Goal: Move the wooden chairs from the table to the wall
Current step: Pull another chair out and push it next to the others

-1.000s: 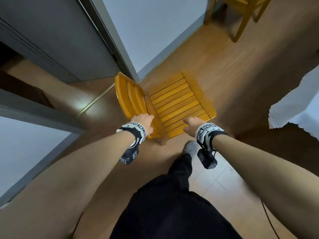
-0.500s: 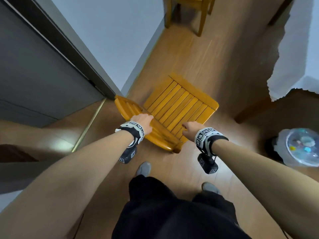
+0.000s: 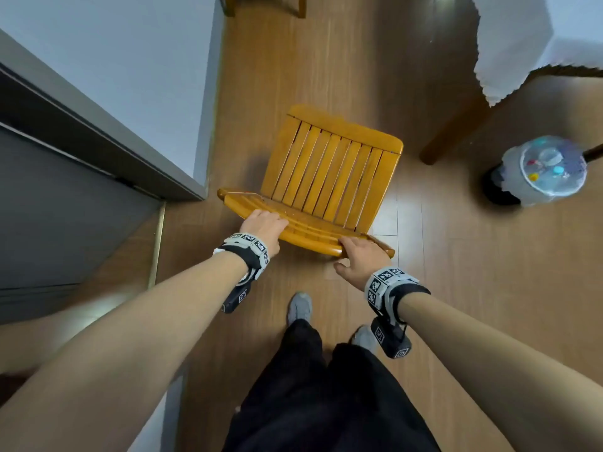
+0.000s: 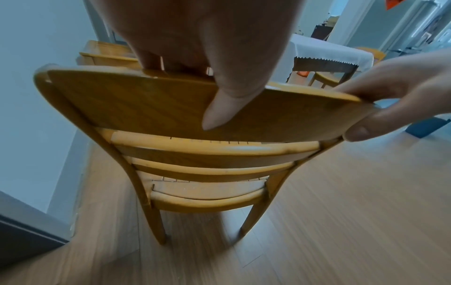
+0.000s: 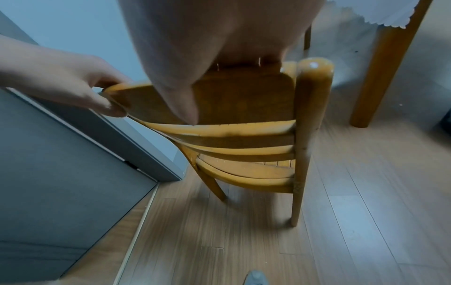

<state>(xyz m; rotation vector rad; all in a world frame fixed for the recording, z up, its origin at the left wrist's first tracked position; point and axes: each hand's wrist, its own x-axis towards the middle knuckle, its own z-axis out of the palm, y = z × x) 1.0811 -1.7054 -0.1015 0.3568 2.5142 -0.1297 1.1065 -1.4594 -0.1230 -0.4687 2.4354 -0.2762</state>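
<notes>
A wooden chair with a slatted seat stands on the floor in front of me, its back towards me. My left hand grips the left part of the curved top rail, thumb behind and fingers over the front. My right hand grips the rail's right end beside the post. In the left wrist view both hands show on the rail, the right hand at its far end. A second wooden chair stands against the wall ahead.
The light wall and a grey door frame lie left of the chair. A table with a white cloth and wooden leg stands at the right. A clear plastic-covered bin sits on the floor beside it. My feet are just behind the chair.
The chair has turned from angled towards the door to facing straight along the wall. My right hand has shifted from the seat edge onto the top rail's right end; the left stays on the rail.
</notes>
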